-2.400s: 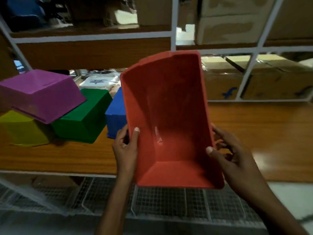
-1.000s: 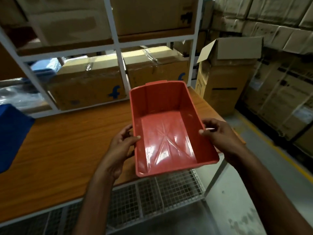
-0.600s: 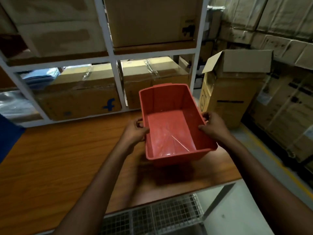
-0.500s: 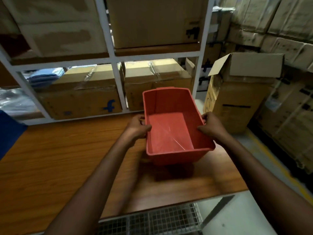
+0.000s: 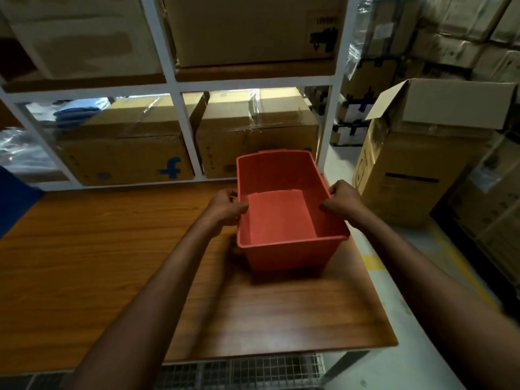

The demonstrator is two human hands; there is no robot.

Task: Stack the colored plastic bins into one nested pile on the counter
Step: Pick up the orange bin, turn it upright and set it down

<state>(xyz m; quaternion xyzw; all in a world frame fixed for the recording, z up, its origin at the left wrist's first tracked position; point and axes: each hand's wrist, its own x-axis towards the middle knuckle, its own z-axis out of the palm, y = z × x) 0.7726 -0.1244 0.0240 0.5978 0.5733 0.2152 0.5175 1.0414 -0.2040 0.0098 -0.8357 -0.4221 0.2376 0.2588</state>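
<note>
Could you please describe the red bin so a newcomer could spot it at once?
Find the wooden counter below the white shelving. At its right end is the red bin, open side up, left hand and right hand gripping its long rims. Its neighbours are brown cardboard boxes; it alone is red.

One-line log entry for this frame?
red bin upright, empty, on or just above counter | left hand grips left rim | right hand grips right rim

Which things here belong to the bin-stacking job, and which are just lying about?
Job: red bin, gripped at its side rims by the left hand and right hand; blue bin, edge only, far left; counter.
Lying about: taped cardboard boxes on the shelf; open carton at right; wire rack below.
</note>
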